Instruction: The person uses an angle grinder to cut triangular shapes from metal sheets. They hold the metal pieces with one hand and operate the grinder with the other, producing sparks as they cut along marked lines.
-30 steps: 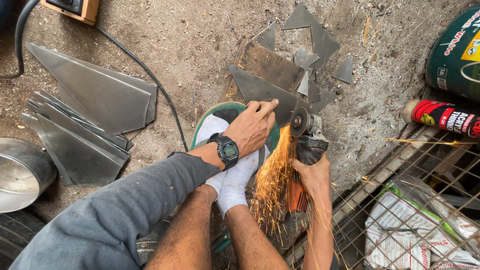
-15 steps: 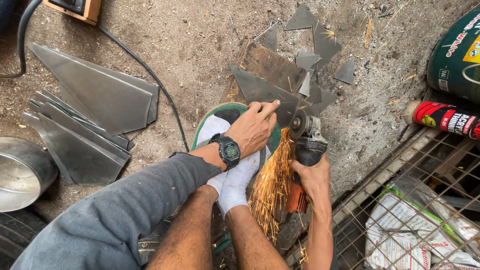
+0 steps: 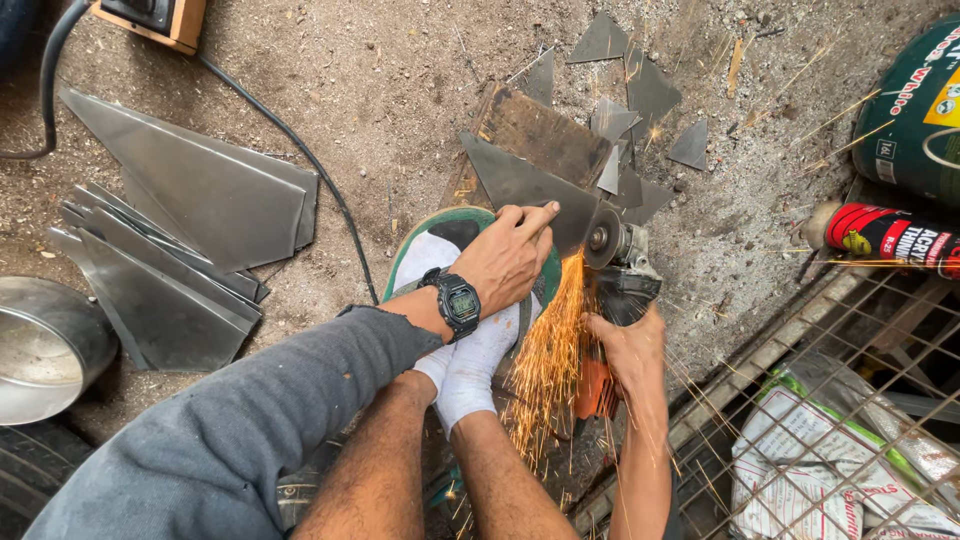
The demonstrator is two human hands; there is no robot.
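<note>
Lying far to the left of the angle grinder (image 3: 615, 262) are a shiny metal bowl (image 3: 45, 350) and a fanned stack of cut steel sheets (image 3: 165, 265), with a larger triangular sheet (image 3: 200, 185) above them and a black cable (image 3: 300, 160) curving across the dirt toward the foot. Nearer the grinder, a foot in a white sock (image 3: 470, 360) rests on a green-edged sandal (image 3: 440, 225), steadying the work. The left hand (image 3: 510, 255), with a black digital watch (image 3: 460, 300) at its wrist, lies just left of the grinder; its fingers are pressed flat and close together on the grey steel plate (image 3: 520, 185), holding it down. That plate sits on a rusty brown slab (image 3: 540, 130) and touches the grinder's disc at its right edge, where orange sparks (image 3: 550, 360) spray downward. The right hand (image 3: 630, 345) is wrapped around the grinder's dark body just below the disc, fingers closed in a firm grip. Above the grinder, small triangular offcuts (image 3: 640, 95) lie scattered on the ground. To the right of the grinder are a red spray can (image 3: 885, 235) on its side, a green drum (image 3: 915, 105) above it, and a wire mesh grate (image 3: 820, 400) over printed bags.
</note>
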